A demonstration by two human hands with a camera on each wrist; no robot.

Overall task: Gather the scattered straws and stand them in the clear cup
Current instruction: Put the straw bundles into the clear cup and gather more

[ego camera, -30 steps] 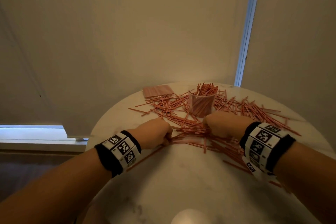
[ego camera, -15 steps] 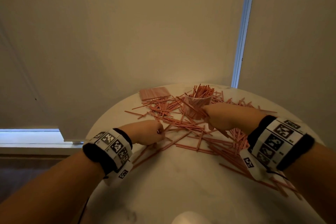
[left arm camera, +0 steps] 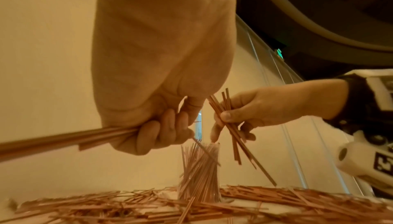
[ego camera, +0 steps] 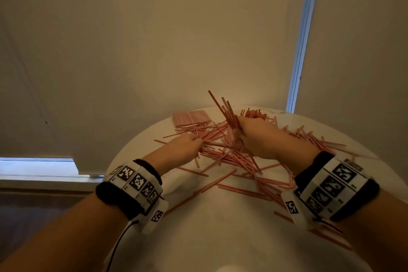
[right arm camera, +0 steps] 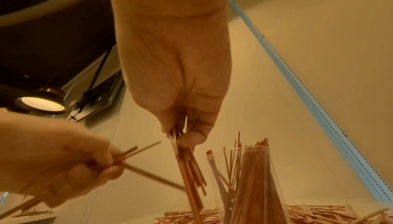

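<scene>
Thin red straws point(ego camera: 234, 157) lie scattered over the round white table point(ego camera: 212, 227). The clear cup point(right arm camera: 251, 182), packed with upright straws, stands at the far side; in the head view my right hand hides most of it. My right hand point(ego camera: 247, 132) grips a bundle of straws point(ego camera: 225, 110) raised above the table, nearly upright, just left of the cup point(left arm camera: 199, 173). My left hand point(ego camera: 187, 146) holds a smaller bunch of straws point(left arm camera: 63, 138) low over the pile, left of the right hand.
A flat pink packet point(ego camera: 191, 117) lies at the table's far left edge. Beige blinds hang close behind the table. More straws point(ego camera: 309, 139) spread to the right, behind my right wrist. The near part of the tabletop point(ego camera: 220, 238) has few straws.
My right hand has lifted off the table with a bundle of straws and swung it upright toward the cup. My left hand has moved forward, holding its own straws.
</scene>
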